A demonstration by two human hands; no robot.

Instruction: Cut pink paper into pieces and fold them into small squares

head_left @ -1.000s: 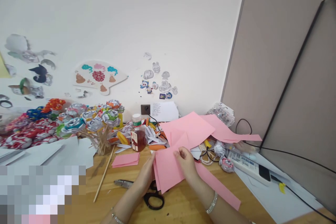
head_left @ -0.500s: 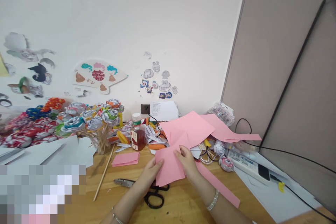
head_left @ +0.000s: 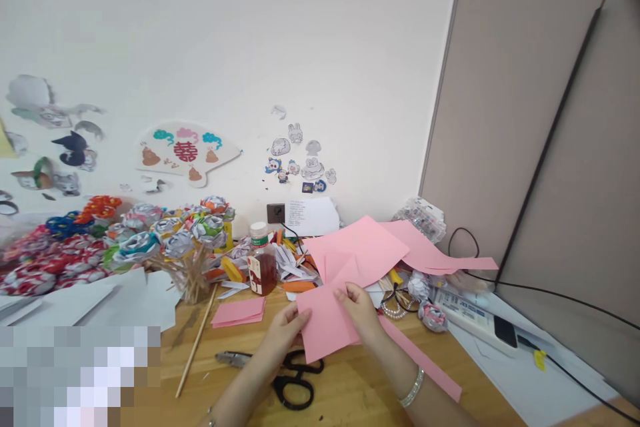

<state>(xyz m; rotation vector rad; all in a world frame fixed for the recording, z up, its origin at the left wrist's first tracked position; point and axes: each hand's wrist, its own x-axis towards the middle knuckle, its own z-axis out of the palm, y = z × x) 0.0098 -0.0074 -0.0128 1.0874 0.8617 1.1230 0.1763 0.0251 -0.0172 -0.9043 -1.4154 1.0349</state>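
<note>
Both my hands grip a small square of pink paper [head_left: 326, 328] above the wooden table. My left hand [head_left: 289, 328] pinches its left edge, thumb on top. My right hand [head_left: 359, 310] holds the upper right part the same way; the fingers beneath are hidden. Black-handled scissors [head_left: 295, 390] lie under my left forearm, partly covered by it. Folded pink paper [head_left: 239, 312] rests to the left. Large pink sheets [head_left: 367, 247] spread behind my hands, and a long pink strip [head_left: 425, 360] lies beside my right forearm.
A bottle of dark liquid [head_left: 261, 267] stands behind the folded paper. Paper flowers on sticks [head_left: 195, 233] crowd the back left, near a loose wooden stick [head_left: 197, 340]. White sheets [head_left: 115, 293] lie at left. A power strip [head_left: 475, 320] with cables is at right.
The pink square has turned slightly and now faces me flatter between my hands. My grip on both sides stays. The whole view has shifted down a little.
</note>
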